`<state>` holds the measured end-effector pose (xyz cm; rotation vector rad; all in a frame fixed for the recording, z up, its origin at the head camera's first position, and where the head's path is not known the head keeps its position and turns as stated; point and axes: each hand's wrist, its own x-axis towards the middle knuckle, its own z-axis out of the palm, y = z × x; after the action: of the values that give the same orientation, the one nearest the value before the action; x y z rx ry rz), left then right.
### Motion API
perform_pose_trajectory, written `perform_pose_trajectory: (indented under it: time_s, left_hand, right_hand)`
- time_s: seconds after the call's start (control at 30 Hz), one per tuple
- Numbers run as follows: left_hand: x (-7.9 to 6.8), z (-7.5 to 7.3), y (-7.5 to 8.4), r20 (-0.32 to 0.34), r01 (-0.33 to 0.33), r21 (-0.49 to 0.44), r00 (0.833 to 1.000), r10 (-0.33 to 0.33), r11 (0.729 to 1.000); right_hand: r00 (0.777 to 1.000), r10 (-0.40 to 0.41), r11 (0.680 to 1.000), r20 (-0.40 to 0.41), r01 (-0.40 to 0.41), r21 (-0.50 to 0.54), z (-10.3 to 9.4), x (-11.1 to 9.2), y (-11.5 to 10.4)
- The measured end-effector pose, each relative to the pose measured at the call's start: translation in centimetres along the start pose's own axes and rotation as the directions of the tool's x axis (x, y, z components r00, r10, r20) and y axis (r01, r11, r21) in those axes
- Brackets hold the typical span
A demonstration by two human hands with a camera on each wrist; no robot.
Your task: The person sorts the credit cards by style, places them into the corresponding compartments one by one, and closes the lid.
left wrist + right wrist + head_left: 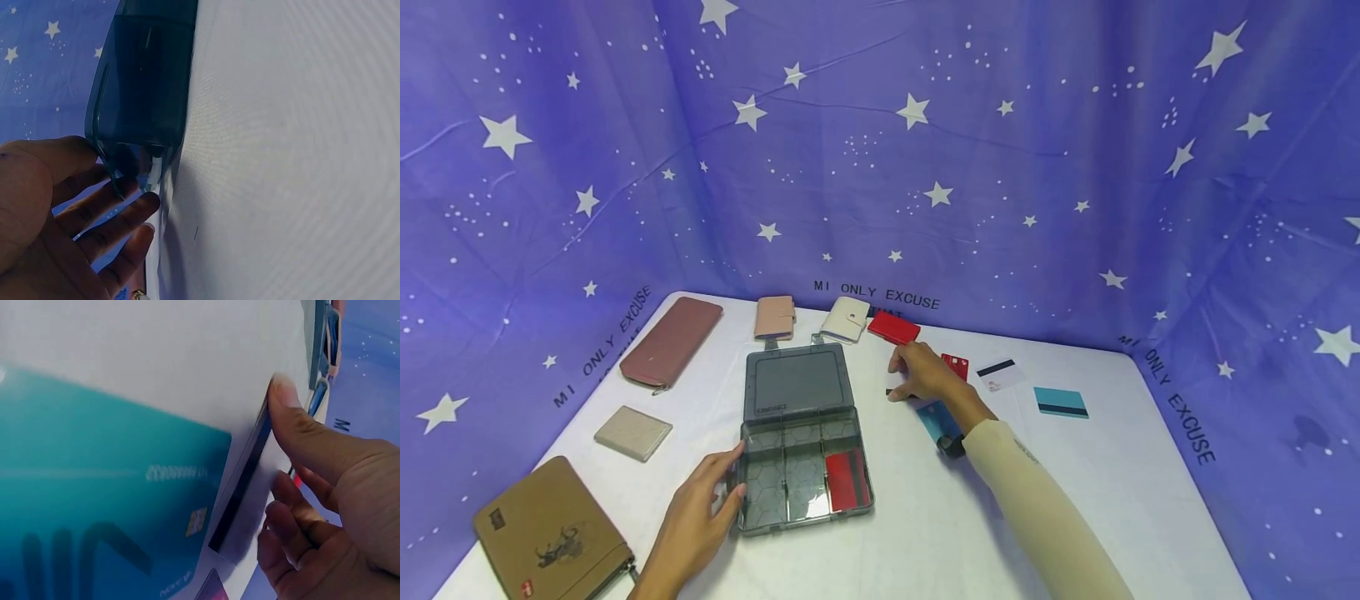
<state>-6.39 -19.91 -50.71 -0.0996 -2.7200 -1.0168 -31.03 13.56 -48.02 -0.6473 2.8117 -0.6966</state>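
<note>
A grey see-through compartment box (797, 383) lies on the table with its lid raised back. A red card (842, 483) with a dark stripe is in its right compartment. My left hand (703, 508) touches the box's left side, fingers loosely extended; in the left wrist view the thumb meets the box edge (94, 119). My right hand (925, 372) is over a white card (240, 506) with a black stripe. Its thumb and curled fingers pinch the card's edges. A blue card (112, 487) lies beside it, partly under my right wrist in the head view.
A red card (957, 365), a white striped card (1000, 375) and a teal card (1062, 402) lie to the right. Behind are a pink wallet (774, 318), a cream wallet (846, 320) and a red case (894, 327). Several wallets, including a brown one (557, 533), line the left.
</note>
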Motion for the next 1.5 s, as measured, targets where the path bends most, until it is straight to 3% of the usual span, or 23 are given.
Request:
perform_pose_trajectory:
  time_s: [0.2, 0.43, 0.57, 0.8, 0.93, 1.07, 1.2, 1.37, 1.5]
  left_hand:
    - [0.0, 0.0, 0.0, -0.007, -0.005, -0.004, 1.0, 0.005, 1.0]
    - [0.0, 0.0, 0.1, -0.014, -0.015, 0.008, 1.0, 0.015, 1.0]
    - [-0.1, -0.1, 0.1, -0.022, -0.029, 0.008, 0.999, 0.029, 1.0]
    - [0.0, -0.1, 0.2, -0.02, -0.026, 0.015, 0.999, 0.026, 1.0]
    - [0.0, -0.1, 0.2, -0.022, -0.028, 0.014, 0.999, 0.028, 1.0]
    - [-0.1, -0.1, 0.3, -0.035, -0.042, 0.016, 0.998, 0.042, 0.999]
    - [-0.2, -0.1, 0.5, -0.047, -0.052, 0.005, 0.998, 0.052, 0.999]
    - [-0.2, 0.0, 0.5, -0.049, -0.053, 0.001, 0.997, 0.053, 0.999]
    - [-0.2, 0.0, 0.4, -0.053, -0.056, 0.023, 0.997, 0.057, 0.998]
  right_hand:
    - [0.992, -0.079, 0.995, -0.101, 0.085, 0.05, 0.0, -0.9, -1.0]
    - [0.931, -0.202, 0.952, -0.305, 0.259, 0.16, -0.8, -2.9, -3.9]
    - [0.912, -0.204, 0.914, -0.357, 0.308, 0.265, -0.7, -4.6, -6.3]
    - [0.946, -0.157, 0.807, -0.284, 0.289, 0.516, 1.0, -7.9, -10.5]
    - [0.962, -0.173, 0.795, -0.209, 0.262, 0.548, 3.1, -8.9, -11.6]
    - [0.96, -0.206, 0.813, -0.19, 0.276, 0.513, 4.9, -9.5, -12.5]
    - [0.936, -0.269, 0.857, -0.228, 0.34, 0.388, 6.2, -9.9, -13.1]
    - [0.888, -0.382, 0.916, -0.257, 0.401, 0.024, 7.2, -10.3, -13.3]
    - [0.884, -0.416, 0.9, -0.214, 0.367, -0.235, 7.3, -10.6, -13.2]
